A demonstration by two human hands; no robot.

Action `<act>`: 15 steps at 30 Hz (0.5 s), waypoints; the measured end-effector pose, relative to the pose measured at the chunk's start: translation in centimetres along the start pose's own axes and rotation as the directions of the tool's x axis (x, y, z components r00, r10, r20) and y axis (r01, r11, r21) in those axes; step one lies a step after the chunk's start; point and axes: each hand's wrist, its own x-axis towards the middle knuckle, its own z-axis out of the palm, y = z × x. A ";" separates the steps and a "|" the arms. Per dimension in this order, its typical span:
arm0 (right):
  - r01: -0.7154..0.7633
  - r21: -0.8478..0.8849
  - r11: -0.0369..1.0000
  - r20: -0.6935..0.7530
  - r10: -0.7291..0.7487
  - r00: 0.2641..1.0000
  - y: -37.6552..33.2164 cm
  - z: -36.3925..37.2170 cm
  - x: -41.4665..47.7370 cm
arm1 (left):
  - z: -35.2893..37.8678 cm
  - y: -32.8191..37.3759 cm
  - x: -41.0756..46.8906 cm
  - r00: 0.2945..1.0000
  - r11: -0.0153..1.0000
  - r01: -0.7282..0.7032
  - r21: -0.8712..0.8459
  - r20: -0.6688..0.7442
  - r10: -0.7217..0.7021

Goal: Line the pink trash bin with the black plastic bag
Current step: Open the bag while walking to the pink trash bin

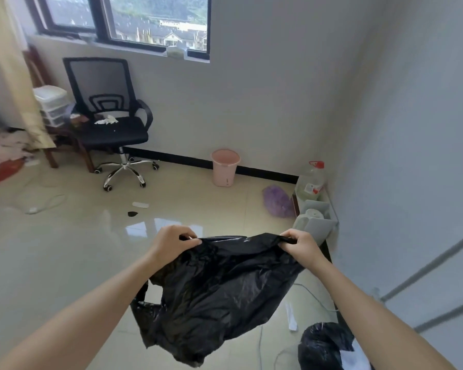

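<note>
The black plastic bag (219, 295) hangs in front of me, stretched between both hands by its top edge. My left hand (173, 243) pinches the bag's left corner and my right hand (301, 244) pinches the right corner. The rest of the bag droops, crumpled, above the floor. The pink trash bin (225, 168) stands upright and unlined on the tiled floor against the far wall, well beyond the bag and my hands.
A black office chair (110, 124) stands left of the bin under the window. A purple fluffy object (277, 201), a large bottle (312, 181) and a low white shelf (316, 217) sit by the right wall. A filled black bag (324, 345) lies near my right arm. Cables and scraps lie on the floor.
</note>
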 end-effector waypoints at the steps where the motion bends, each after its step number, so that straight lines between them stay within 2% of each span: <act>1: 0.002 0.007 1.000 0.023 -0.003 1.000 -0.4 0.4 1.8 | -0.2 -0.7 1.5 1.000 1.000 0.011 -0.003 -0.015 -0.011; 7: 0.025 0.005 1.000 0.086 -0.025 0.996 -3.8 2.8 12.6 | -2.8 -5.4 12.1 0.993 0.990 0.069 -0.125 -0.090 -0.081; 15: -0.026 -0.042 0.999 0.186 0.034 0.982 -7.6 4.2 24.1 | -5.1 -8.7 25.9 0.992 0.980 0.106 -0.170 -0.055 -0.117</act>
